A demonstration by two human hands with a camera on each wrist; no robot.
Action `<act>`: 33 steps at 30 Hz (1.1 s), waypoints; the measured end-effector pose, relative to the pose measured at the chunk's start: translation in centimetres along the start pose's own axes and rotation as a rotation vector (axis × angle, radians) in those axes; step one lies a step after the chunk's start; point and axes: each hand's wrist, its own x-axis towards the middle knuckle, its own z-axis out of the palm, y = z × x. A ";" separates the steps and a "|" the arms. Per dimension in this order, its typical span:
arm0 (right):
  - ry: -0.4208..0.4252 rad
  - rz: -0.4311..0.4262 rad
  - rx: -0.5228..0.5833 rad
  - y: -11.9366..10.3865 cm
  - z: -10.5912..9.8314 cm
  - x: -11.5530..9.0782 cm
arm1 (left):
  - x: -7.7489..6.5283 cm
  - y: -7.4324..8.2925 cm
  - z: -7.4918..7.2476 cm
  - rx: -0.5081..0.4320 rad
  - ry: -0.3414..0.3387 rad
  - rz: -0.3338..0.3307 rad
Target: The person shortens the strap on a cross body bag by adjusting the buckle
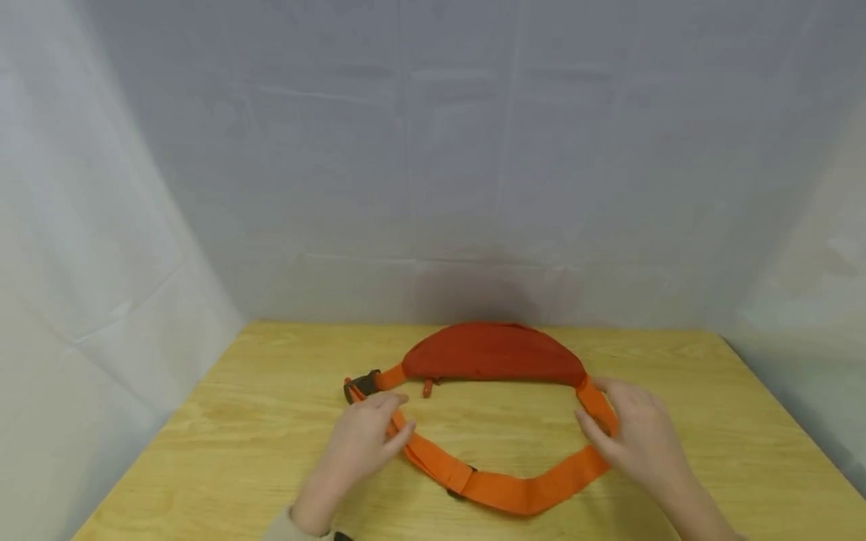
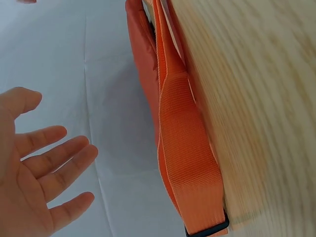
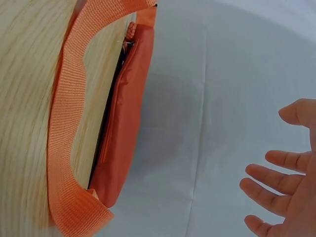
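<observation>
Near the far edge of the wooden table (image 1: 237,466) rests a red waist bag (image 1: 494,352), its curved side turned away and its straighter side facing the person. A small red zip pull (image 1: 428,388) sticks out from that near side. From the bag's two ends an orange strap (image 1: 501,490) runs toward the person and forms a loop on the tabletop. At the loop's left end, close to the bag, sits a black buckle (image 1: 365,384); on the near stretch, left of the middle, the webbing passes through a black slider (image 2: 207,230).

Beside the left part of the loop is the left hand (image 1: 365,436), its fingers spread and grasping nothing; the left wrist view shows a gap between fingertips and webbing. By the right part is the right hand (image 1: 636,428), likewise released, with fingers apart and a similar gap in its own wrist view. A light sleeve (image 1: 291,528) ends at the left wrist.

Behind the table hangs a creased greyish sheet (image 1: 473,165), and a paler sheet (image 1: 88,263) covers the left side.
</observation>
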 end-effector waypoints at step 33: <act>-0.730 -0.173 0.103 -3.8 4.0 -1.9 | 0.3 1.4 3.0 -0.134 -0.554 0.334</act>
